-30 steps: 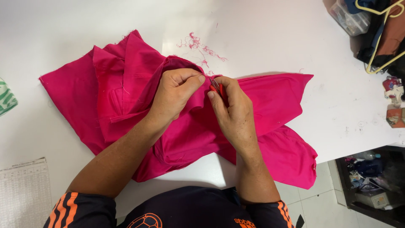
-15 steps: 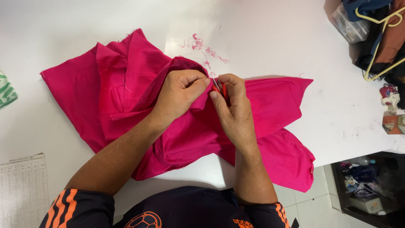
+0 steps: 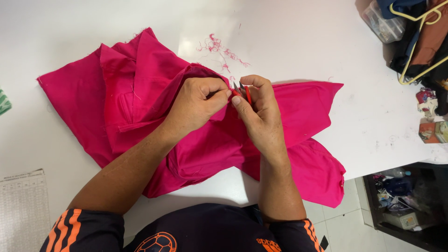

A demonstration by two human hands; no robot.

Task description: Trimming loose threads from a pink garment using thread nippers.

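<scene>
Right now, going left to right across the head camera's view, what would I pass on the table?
Green striped cloth scrap → pink garment → left hand pinching the fabric → small red snips in the right hand → yellow hanger on dark clothes → small trinkets at the table's right edge.

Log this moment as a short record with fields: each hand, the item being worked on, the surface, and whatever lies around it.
left hand: pinches a fold of the pink garment
right hand: holds a small red-handled cutting tool at the same fold
pink garment: spread crumpled on the white table
loose pink threads: on the table just beyond the hands
far right: yellow hanger on dark clothes
near left: printed paper sheet
</scene>
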